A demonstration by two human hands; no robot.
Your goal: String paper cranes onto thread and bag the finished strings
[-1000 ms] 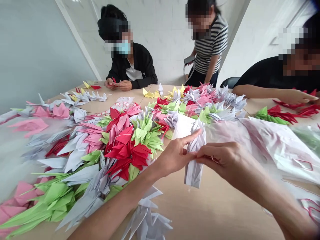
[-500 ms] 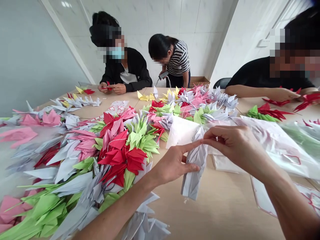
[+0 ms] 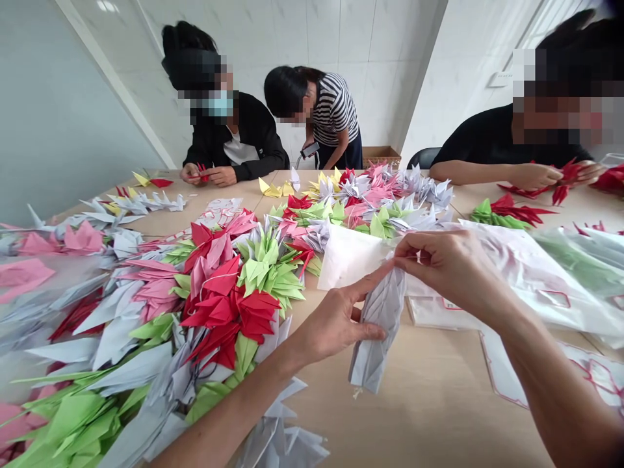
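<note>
A stack of pale grey folded paper cranes (image 3: pixel 377 322) hangs upright over the table, packed flat against each other. My left hand (image 3: pixel 331 322) is closed around its side, thumb across the front and index finger reaching to the upper end. At that upper end, my right hand (image 3: pixel 441 270) has thumb and fingers pinched together, touching the left index fingertip. What lies within this pinch is too small to make out. From the bottom of the stack sticks a short bit of white thread (image 3: pixel 357 392). A white sheet (image 3: pixel 348 257) lies behind the stack.
Bundles of red cranes (image 3: pixel 229 312), green cranes (image 3: pixel 270 270) and grey cranes (image 3: pixel 287 435) cover the left side. Clear plastic bags (image 3: pixel 531 279) lie at right. Across the table (image 3: pixel 424 396), two people handle red paper; another, in a striped shirt (image 3: pixel 336 107), bends over a phone.
The view has shifted slightly, moving the background left. Both hands keep their hold, and the stack tilts a little more. At right, the person's hands have moved with the red paper.
</note>
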